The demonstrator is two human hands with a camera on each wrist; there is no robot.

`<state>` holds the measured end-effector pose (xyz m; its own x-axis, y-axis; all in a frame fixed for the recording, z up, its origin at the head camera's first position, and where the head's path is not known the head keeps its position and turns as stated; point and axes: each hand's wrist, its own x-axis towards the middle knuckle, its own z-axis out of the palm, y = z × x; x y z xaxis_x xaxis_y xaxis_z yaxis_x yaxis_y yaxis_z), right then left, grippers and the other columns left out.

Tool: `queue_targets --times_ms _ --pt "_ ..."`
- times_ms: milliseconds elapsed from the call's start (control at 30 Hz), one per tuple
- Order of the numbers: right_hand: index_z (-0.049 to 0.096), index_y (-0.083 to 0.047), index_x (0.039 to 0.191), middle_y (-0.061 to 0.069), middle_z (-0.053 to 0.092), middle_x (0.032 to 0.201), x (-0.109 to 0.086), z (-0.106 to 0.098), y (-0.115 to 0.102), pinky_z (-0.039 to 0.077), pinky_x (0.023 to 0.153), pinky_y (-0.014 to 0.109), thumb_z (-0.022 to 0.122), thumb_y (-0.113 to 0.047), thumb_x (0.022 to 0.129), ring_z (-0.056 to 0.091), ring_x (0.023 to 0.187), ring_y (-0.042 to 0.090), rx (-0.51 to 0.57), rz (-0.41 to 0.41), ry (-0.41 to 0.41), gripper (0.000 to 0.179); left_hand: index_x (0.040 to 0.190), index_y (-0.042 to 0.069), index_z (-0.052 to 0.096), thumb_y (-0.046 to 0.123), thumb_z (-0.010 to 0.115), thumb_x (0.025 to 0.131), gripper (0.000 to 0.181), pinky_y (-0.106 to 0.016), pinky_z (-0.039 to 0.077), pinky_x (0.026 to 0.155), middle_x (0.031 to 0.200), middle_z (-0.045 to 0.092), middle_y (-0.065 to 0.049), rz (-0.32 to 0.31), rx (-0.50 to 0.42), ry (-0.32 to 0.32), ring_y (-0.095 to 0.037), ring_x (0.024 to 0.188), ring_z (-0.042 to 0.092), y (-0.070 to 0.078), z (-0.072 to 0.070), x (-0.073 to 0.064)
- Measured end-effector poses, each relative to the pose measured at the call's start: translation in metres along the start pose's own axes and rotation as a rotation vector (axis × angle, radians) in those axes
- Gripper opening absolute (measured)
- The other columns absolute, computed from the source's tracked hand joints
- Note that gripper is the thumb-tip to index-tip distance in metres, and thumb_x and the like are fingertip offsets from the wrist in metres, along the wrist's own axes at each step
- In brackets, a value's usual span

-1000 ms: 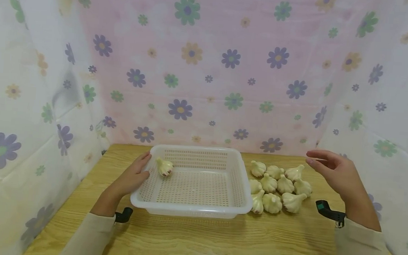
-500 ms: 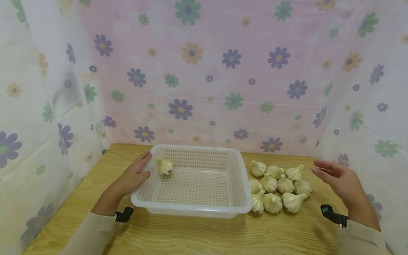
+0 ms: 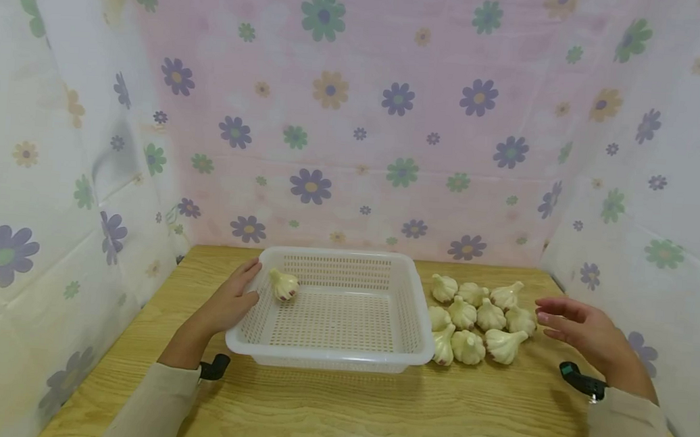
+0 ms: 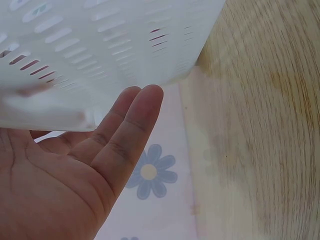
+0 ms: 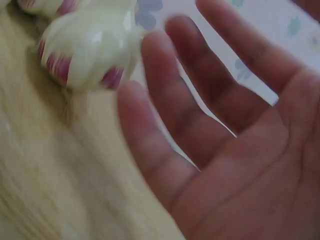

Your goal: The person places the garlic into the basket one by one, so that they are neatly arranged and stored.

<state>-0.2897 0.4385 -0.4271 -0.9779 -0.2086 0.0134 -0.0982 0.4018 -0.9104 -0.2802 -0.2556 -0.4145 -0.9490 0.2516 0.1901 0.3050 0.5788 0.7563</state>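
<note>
In the head view a white perforated plastic basket stands on the wooden table, with one garlic bulb in its left end. My left hand holds the basket's left rim, thumb over the edge. The left wrist view has straight fingers against the outer wall and the thumb blurred behind the plastic. Right of the basket lies a cluster of garlic bulbs. My right hand hovers at the cluster's right edge with nothing in it. In the right wrist view its spread fingers come close to a purple-marked bulb.
The wooden table extends in front of the basket. Floral cloth surrounds the table at the back and both sides. Each wrist wears a black camera mount, such as the right one.
My right hand has moved right and then down, lower beside the garlic cluster. The left hand, the basket and the bulbs stay put.
</note>
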Motion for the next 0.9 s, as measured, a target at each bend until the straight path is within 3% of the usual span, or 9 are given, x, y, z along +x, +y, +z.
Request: queue_targets --times_ms 133,233,467,600,733,900 --pt "0.039 -0.001 0.156 -0.008 0.067 0.135 -0.004 -0.004 0.012 0.058 0.097 0.039 0.052 -0.008 0.107 0.068 0.123 0.016 0.179 0.026 -0.233 0.051 0.161 -0.008 0.022 0.002 0.047 0.098 0.069 -0.067 0.013 0.123 0.173 0.010 -0.020 0.004 0.002 0.006 -0.046 0.158 0.007 0.002 0.000 0.000" --pt "0.037 -0.003 0.158 -0.009 0.066 0.138 -0.004 -0.007 0.020 0.057 0.100 0.040 0.048 -0.005 0.108 0.066 0.126 0.020 0.224 0.061 -0.364 0.052 0.161 -0.007 0.022 0.004 0.048 0.098 0.069 -0.067 0.013 0.124 0.173 0.010 -0.019 0.002 0.006 0.011 -0.045 0.159 0.007 0.002 -0.001 0.000" --pt "0.037 -0.004 0.159 -0.007 0.067 0.139 -0.001 -0.006 0.024 0.056 0.101 0.035 0.046 -0.002 0.107 0.065 0.127 0.019 0.232 0.084 -0.498 0.053 0.161 -0.007 0.021 0.005 0.047 0.097 0.070 -0.067 0.015 0.123 0.173 0.010 -0.019 -0.007 -0.003 0.009 -0.045 0.158 0.007 0.002 -0.002 0.001" --pt "0.045 -0.011 0.157 -0.004 0.069 0.136 0.001 -0.003 0.021 0.056 0.100 0.034 0.046 -0.004 0.107 0.066 0.125 0.019 0.233 0.100 -0.511 0.051 0.161 -0.007 0.021 0.004 0.047 0.098 0.070 -0.067 0.014 0.123 0.173 0.010 -0.019 -0.007 -0.007 0.007 -0.045 0.158 0.007 0.002 -0.002 0.001" --pt "0.051 -0.015 0.153 -0.005 0.070 0.131 0.002 0.001 0.020 0.058 0.097 0.035 0.051 -0.007 0.106 0.069 0.120 0.019 0.182 0.125 -0.470 0.048 0.162 -0.007 0.021 0.004 0.048 0.098 0.070 -0.068 0.013 0.123 0.173 0.010 -0.019 -0.009 -0.011 0.002 -0.046 0.158 0.007 0.002 -0.002 0.000" --pt "0.052 -0.007 0.151 -0.006 0.072 0.125 0.004 0.004 0.020 0.060 0.091 0.037 0.058 -0.010 0.104 0.071 0.113 0.017 0.100 0.122 -0.404 0.048 0.162 -0.006 0.021 0.004 0.049 0.098 0.070 -0.068 0.014 0.123 0.173 0.010 -0.019 -0.016 -0.008 0.006 -0.046 0.158 0.007 0.001 -0.002 -0.002"
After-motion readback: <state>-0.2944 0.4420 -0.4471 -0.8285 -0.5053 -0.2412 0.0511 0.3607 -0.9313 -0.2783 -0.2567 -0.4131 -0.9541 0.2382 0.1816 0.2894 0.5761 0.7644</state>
